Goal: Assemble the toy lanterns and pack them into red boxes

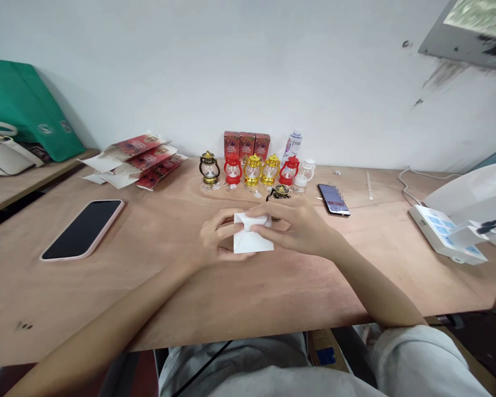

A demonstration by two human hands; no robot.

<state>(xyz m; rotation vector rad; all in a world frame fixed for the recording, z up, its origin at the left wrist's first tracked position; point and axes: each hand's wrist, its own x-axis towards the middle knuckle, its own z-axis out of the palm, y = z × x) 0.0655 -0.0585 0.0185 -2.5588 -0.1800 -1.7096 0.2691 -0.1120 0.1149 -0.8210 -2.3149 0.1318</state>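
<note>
A small white cardboard box [254, 241] is between my hands over the middle of the table, its flapped end facing me. My left hand [217, 237] grips its left side, with fingers on the flaps and below. From the right, my right hand [300, 227] holds the box, fingers pressing on the flaps at its top and front. Just behind my right hand stands a black-and-bronze mini lantern [280, 192], partly hidden by it. Further back is a row of mini lanterns: a bronze one [209, 168], red ones [233, 170], gold ones [252, 170] and a white one [305, 172].
Red printed boxes [247, 145] and a bottle [293, 144] stand by the wall. Flattened red cartons [143, 160] lie at back left. A pink-cased phone [85, 229] is left, another phone [334, 199] right, near a power strip [446, 234]. A white bag [6, 149] sits far left.
</note>
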